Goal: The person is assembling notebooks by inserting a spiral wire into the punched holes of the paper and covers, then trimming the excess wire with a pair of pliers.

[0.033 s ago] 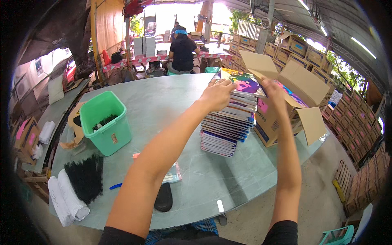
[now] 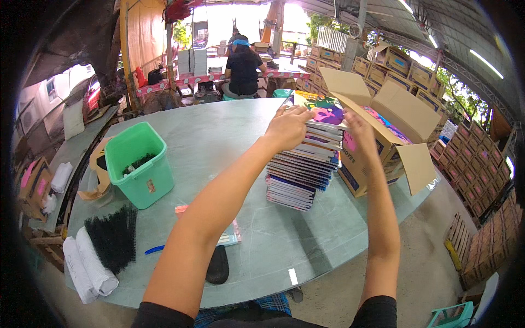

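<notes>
A tall stack of notebooks (image 2: 303, 167) stands on the green-grey table, its layers slightly staggered and several showing dark wire-like edges. The topmost has a bright purple, yellow and green cover. At the stack's top left, my left hand (image 2: 288, 128) is closed round the edge of the upper notebooks, fingers over the cover. My right hand (image 2: 359, 133) holds the opposite edge near the top right corner; its fingertips are partly hidden. Just right of the stack, an open cardboard box (image 2: 355, 172) has its flaps spread, with colourful covers (image 2: 385, 123) visible inside.
A green bin (image 2: 139, 169) with dark contents stands at left. Near it lie black coil bindings (image 2: 112, 238), white rolls (image 2: 90, 268), a blue pen (image 2: 155, 250) and a black pouch-like item (image 2: 217, 265). Stacked cartons (image 2: 470, 156) line the right; a person (image 2: 244, 68) sits beyond the table.
My right hand has shifted slightly left and down, closing against the top notebooks' right edge. My left hand keeps its place on the stack, and the view has shifted a little.
</notes>
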### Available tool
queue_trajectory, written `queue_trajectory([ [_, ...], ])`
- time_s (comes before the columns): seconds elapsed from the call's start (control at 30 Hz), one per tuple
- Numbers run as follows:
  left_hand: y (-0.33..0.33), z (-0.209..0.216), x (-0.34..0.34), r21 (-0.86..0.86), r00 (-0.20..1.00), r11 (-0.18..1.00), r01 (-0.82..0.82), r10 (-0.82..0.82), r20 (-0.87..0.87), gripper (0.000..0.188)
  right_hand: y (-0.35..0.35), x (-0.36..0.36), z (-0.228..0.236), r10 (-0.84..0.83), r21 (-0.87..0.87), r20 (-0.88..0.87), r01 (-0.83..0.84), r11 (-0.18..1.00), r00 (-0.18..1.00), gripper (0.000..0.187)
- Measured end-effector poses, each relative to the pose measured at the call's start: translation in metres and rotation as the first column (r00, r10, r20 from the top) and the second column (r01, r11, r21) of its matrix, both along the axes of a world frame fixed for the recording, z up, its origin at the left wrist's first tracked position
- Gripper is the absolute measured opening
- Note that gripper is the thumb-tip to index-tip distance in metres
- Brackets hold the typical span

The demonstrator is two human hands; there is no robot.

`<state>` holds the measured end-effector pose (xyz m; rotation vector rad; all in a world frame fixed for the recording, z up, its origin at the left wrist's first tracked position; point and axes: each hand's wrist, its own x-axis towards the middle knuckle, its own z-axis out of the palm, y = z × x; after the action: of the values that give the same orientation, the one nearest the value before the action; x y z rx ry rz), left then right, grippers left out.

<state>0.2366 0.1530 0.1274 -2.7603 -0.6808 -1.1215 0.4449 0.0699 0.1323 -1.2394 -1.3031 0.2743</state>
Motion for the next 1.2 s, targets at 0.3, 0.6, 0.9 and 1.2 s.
queue_trajectory([
  [0.3,0.034,0.013,-0.008,-0.229,0.982,0.964,0.133,-0.096,0.165,0.037,-0.004,-0.036,-0.009,-0.192,0.124,0.318,0.16,0.979,0.928,0.035],
  [0.6,0.039,-0.008,-0.013,-0.265,0.947,0.963,0.045,0.043,0.317,0.065,-0.006,-0.058,-0.014,-0.27,0.175,0.423,0.214,0.961,0.865,0.031],
  [0.9,-0.137,-0.016,-0.136,-0.776,0.925,0.519,0.358,-0.312,0.218,0.024,-0.058,0.008,-0.123,-0.609,0.287,0.279,0.541,0.791,0.743,0.032],
  [1.2,-0.284,0.002,-0.203,-0.356,0.445,0.411,0.839,-0.895,0.016,0.032,-0.2,-0.032,-0.316,-0.379,-0.369,0.711,0.774,0.515,0.592,0.047],
])
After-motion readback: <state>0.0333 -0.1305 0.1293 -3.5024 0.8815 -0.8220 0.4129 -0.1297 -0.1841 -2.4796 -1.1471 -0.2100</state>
